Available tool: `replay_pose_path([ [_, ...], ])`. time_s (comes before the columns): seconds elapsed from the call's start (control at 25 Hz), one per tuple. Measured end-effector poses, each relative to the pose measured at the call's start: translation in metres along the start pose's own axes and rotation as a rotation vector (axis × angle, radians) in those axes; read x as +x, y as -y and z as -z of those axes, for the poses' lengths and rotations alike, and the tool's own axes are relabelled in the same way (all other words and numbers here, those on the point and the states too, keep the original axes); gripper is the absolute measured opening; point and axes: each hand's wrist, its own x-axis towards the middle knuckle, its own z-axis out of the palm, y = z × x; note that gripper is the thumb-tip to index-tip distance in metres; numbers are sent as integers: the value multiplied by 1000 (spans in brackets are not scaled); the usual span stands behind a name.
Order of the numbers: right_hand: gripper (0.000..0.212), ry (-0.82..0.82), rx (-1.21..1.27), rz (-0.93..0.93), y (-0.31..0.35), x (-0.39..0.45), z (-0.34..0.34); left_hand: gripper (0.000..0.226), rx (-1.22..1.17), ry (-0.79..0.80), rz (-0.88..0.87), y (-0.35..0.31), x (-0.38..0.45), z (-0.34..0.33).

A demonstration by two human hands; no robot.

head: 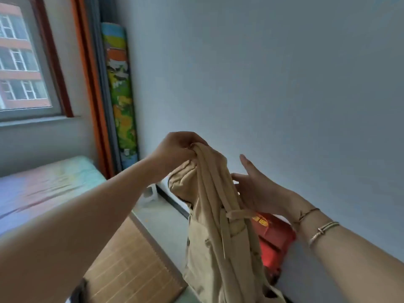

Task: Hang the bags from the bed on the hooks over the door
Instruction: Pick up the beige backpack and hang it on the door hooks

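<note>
A beige cloth backpack hangs in mid-air in front of me, its straps bunched at the top. My left hand is shut on the top of those straps and holds the bag up. My right hand is beside the bag on its right, fingers spread, thumb close to or touching the straps. A red bag shows behind the backpack, low against the wall. The bed with a pale patterned sheet lies at the left. No door or hooks are in view.
A bare pale wall fills the right. A rolled colourful mat stands in the corner by an orange curtain and a window. A bamboo mat lies on the bed's near end. A white stool stands on the floor.
</note>
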Motion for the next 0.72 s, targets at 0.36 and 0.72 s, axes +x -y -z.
replay_pose_path([
  [0.36, 18, -1053, 37, 411, 30, -125, 187, 30, 1, 674, -376, -69, 136, -209],
  [0.72, 31, -1471, -460, 316, 73, -310, 228, 60, -216, 1078, -506, -163, 189, -388],
])
